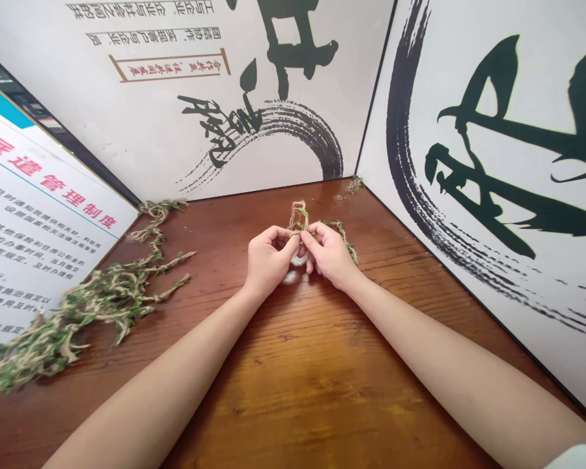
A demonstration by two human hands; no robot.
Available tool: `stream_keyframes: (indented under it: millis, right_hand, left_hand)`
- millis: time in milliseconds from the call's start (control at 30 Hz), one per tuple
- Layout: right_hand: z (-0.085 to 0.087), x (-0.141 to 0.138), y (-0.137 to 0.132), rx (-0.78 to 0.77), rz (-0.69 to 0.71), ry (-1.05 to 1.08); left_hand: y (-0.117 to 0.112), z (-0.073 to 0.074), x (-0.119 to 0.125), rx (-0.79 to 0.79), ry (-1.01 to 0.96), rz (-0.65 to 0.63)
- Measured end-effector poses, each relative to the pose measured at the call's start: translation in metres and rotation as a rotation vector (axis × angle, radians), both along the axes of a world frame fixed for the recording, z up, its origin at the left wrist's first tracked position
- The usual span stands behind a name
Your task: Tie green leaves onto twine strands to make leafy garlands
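Note:
My left hand (272,254) and my right hand (331,253) meet over the middle of the table, fingertips pinched together on a tan twine cord (300,210) with bits of green leaf. A loop of this cord stands up beyond my fingers. Below my fingertips a pale, shiny rounded thing (299,260) shows in part; my hands hide most of it, so its kind is unclear. More of the leafy twine (348,242) lies on the table behind my right hand.
A long heap of leafy twine (102,299) spreads over the left side of the brown wooden table (312,391). Small scraps (356,184) lie at the far corner. Printed white panels (141,130) wall the table at the back, left and right.

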State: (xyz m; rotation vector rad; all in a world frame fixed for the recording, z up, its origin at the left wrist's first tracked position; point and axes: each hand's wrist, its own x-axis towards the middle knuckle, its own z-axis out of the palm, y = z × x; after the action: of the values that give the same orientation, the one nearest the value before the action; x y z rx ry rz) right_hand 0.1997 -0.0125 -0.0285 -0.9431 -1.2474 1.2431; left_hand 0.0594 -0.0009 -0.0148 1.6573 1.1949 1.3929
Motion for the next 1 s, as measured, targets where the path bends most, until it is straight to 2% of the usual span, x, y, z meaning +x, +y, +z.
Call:
stream_keyframes:
  millis: [167,433,633,767,1000]
  right_hand:
    - [0.0008,-0.0012,-0.0022,0.0,-0.043,-0.059]
    - [0.0008,-0.0018,-0.0046,-0.008,-0.027,-0.144]
    - [0.0024,-0.0023,-0.0042,-0.031,-0.036,-0.146]
    - [0.0035,-0.0025,-0.0052,-0.039,-0.03,-0.139]
    - [0.002,-0.0033,-0.0065,-0.002,-0.02,-0.185]
  left_hand:
    - [-0.0014,0.0011,0.0008,-0.021,0.037,-0.035]
    - [0.0016,0.0007,-0.0003,-0.028,-0.048,0.061]
    - [-0.0002,-0.0002,0.0034,0.024,-0.075,0.014]
    - [-0.0018,-0.0024,0.0041,0.05,-0.028,0.006]
    - [-0.0055,-0.0025,0.002,0.17,0.13,0.09]
